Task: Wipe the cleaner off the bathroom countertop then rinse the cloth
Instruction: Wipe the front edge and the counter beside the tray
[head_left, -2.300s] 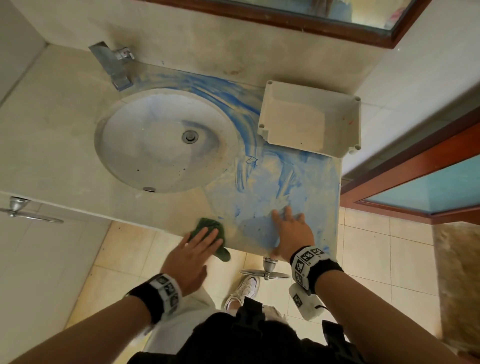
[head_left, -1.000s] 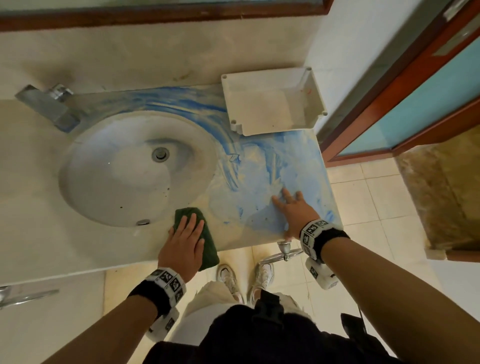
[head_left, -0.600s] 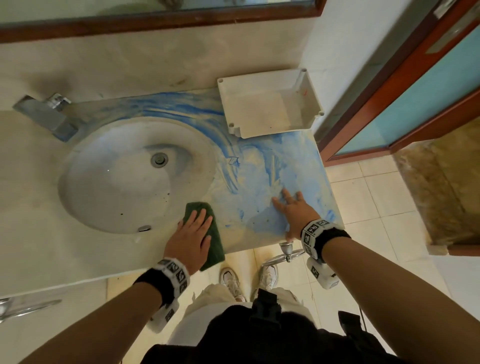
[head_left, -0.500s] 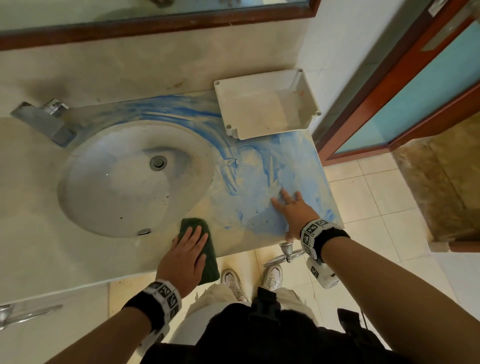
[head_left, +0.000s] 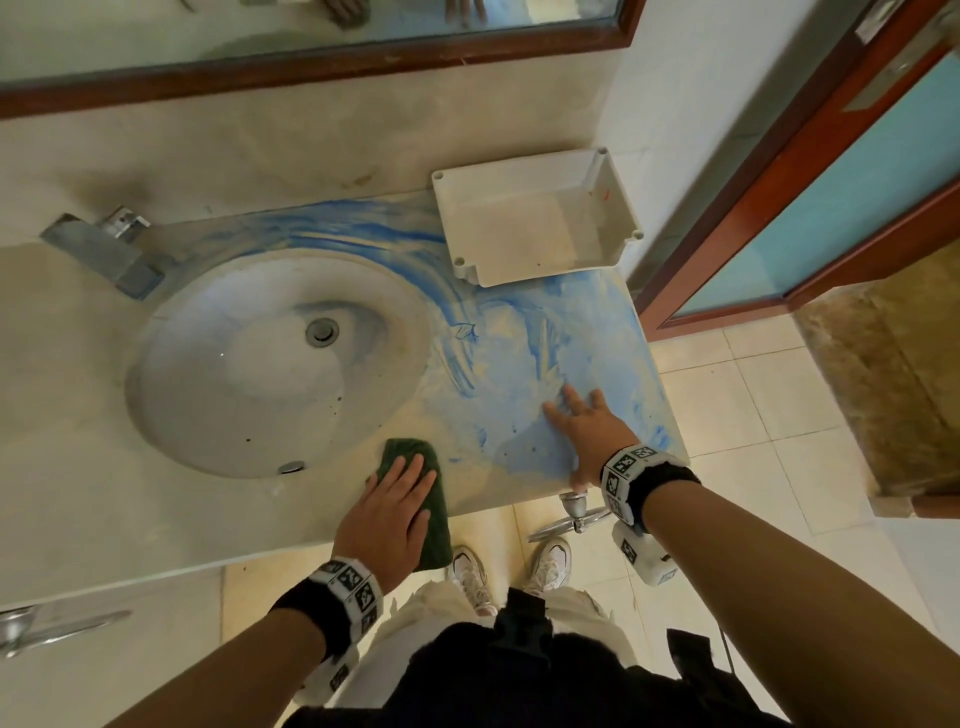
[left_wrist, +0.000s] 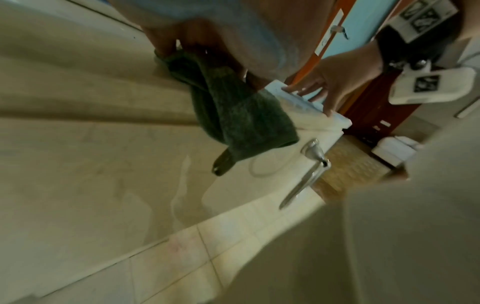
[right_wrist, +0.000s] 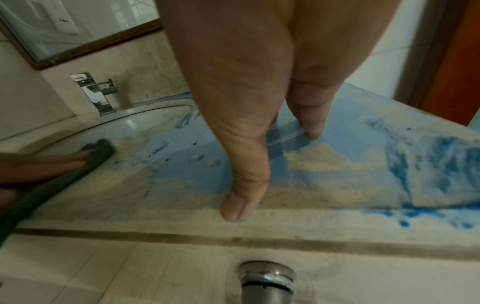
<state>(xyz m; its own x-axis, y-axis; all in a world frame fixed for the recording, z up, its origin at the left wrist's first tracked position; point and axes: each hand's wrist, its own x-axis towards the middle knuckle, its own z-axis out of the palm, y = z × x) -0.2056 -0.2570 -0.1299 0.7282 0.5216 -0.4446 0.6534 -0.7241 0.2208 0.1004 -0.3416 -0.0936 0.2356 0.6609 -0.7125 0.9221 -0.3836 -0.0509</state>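
Blue cleaner (head_left: 582, 343) is smeared over the beige countertop (head_left: 78, 499) to the right of the round sink (head_left: 260, 374) and along its far rim. A dark green cloth (head_left: 410, 452) lies at the counter's front edge, partly hanging over it (left_wrist: 241, 117). My left hand (head_left: 395, 493) presses flat on the cloth with straight fingers. My right hand (head_left: 587, 421) rests flat and spread on the blue-smeared counter, thumb (right_wrist: 241, 203) at the front edge. The cloth (right_wrist: 101, 152) shows at the left of the right wrist view.
A white plastic tray (head_left: 530, 218) stands at the counter's back right corner. The chrome tap (head_left: 104, 249) is at the back left, a framed mirror (head_left: 311, 57) above. A chrome handle (head_left: 571, 514) juts below the front edge. A door frame (head_left: 779, 208) lies right.
My left hand has slid the cloth back and forth along the front edge beside the sink, ending slightly to the right. The right hand has stayed planted on the counter.
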